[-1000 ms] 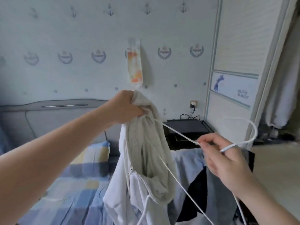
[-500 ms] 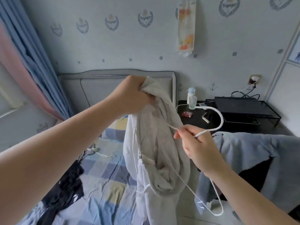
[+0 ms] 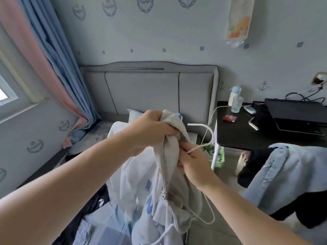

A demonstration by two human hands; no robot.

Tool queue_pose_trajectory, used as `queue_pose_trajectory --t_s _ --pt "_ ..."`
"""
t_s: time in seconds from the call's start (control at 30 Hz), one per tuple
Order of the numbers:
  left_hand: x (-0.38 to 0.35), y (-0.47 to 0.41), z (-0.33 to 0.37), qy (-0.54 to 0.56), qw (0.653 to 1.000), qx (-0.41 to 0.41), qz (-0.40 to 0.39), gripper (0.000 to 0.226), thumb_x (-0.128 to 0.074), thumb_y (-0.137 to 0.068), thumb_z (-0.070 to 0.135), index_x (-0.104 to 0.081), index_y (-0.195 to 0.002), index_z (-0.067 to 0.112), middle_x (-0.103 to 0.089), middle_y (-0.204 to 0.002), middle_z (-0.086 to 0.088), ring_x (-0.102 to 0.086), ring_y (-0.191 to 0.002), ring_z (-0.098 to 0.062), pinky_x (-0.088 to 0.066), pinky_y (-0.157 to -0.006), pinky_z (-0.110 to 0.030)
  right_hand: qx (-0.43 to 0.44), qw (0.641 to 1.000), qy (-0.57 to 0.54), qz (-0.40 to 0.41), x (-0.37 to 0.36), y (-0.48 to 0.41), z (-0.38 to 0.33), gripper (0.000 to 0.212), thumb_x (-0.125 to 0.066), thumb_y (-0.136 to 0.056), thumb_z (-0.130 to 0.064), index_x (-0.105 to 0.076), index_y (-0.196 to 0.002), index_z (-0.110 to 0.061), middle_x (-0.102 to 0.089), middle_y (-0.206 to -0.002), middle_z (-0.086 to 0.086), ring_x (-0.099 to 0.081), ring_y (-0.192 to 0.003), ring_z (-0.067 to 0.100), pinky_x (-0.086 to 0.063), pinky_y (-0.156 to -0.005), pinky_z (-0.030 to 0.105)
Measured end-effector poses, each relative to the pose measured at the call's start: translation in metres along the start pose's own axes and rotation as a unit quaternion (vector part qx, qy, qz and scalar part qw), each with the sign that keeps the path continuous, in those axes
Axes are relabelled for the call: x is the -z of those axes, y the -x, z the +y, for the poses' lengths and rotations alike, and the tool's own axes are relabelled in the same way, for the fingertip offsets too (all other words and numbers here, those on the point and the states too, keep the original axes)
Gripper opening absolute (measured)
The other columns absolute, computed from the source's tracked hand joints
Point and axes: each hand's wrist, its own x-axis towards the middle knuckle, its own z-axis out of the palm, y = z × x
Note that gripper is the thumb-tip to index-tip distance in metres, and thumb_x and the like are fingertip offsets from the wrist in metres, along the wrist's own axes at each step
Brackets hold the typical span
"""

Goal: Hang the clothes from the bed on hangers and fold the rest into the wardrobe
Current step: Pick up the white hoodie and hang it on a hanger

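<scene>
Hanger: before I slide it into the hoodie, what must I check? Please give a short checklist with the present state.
1. Left hand grips the hoodie top: ok.
2. Right hand pinches the hanger neck: ok.
3. Hook free of cloth: ok.
4. Both hanger ends inside the hoodie: not ok; one corner shows outside, low on the right.
5. Hook apart from the white cable behind it: cannot tell.
</scene>
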Motion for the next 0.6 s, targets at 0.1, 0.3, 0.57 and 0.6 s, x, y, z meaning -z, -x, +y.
queue_pose_trajectory --t_s 0.1,0.3,0.57,0.6 --pt "0.018 -0.001 -0.015 -0.228 0.972 -0.035 0.050 0.028 -0.072 -0.086 0.040 -0.068 -0.091 0.013 -0.066 -0.081 0.003 -0.061 -0.071 -0.016 -0.048 -0.062 -0.024 -0.014 0.999 -0.034 -0.035 -0.003 -0.011 0.002 0.035 -0.053 -0.092 -0.021 -0.048 -0.058 -0.015 -0.029 -0.050 -0.007 -0.022 -0.046 0.009 -0.019 -0.045 0.019" --pt "0.048 0.017 -0.051 -0.549 0.800 -0.229 0.084 0.076 -0.020 -0.082 0.087 -0.066 -0.109 0.034 -0.067 -0.108 0.017 -0.058 -0.110 -0.015 -0.045 -0.096 -0.038 -0.025 0.994 -0.020 -0.107 0.018 -0.023 0.003 0.036 -0.054 -0.098 -0.022 -0.051 -0.063 -0.010 -0.026 -0.053 -0.003 -0.019 -0.047 0.012 -0.020 -0.044 0.018" --pt "0.034 0.014 -0.106 -0.407 0.895 -0.181 -0.002 0.052 -0.026 -0.080 0.078 -0.036 -0.062 0.030 -0.046 -0.055 0.008 -0.045 -0.052 -0.010 -0.032 -0.048 -0.028 -0.001 0.991 0.136 -0.017 0.029 -0.026 0.017 0.055 -0.044 -0.093 -0.057 -0.057 -0.066 -0.012 -0.034 -0.054 0.005 -0.030 -0.051 0.030 -0.028 -0.050 0.038" --pt "0.028 0.014 -0.110 -0.388 0.905 -0.173 -0.001 0.052 -0.029 -0.081 0.077 -0.037 -0.062 0.029 -0.045 -0.054 0.007 -0.045 -0.052 -0.012 -0.033 -0.048 -0.029 -0.010 0.988 0.156 0.006 0.028 -0.024 0.021 0.058 -0.039 -0.092 -0.061 -0.052 -0.062 -0.014 -0.034 -0.056 0.005 -0.032 -0.054 0.026 -0.030 -0.053 0.035"
